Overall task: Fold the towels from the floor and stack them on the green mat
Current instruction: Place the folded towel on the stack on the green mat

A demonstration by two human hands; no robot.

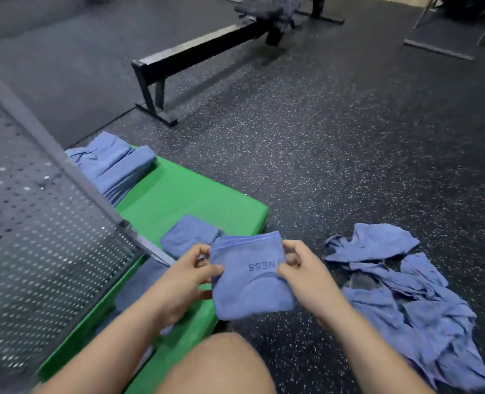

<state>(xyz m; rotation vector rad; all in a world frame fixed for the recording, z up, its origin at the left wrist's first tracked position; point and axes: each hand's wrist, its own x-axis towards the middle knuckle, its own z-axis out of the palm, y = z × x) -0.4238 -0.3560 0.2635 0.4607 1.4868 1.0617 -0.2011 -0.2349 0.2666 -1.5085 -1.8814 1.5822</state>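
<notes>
Both hands grasp one folded blue towel (247,291), held in the air over the mat's right edge near its near end. The left hand (184,280) pinches the towel's left side; the right hand (303,277) pinches its right side, fingers curled. Lettering on the towel reads upside down. The green mat (196,194) lies on the speckled floor (321,137). A stack of folded towels (119,169) sits at the mat's far left corner. A single folded towel (187,236) lies mid-mat, just beyond the held one. A loose pile of unfolded towels (400,297) lies on the floor, right of the mat. A perforated metal panel (36,223) overhangs the mat's left edge.
</notes>
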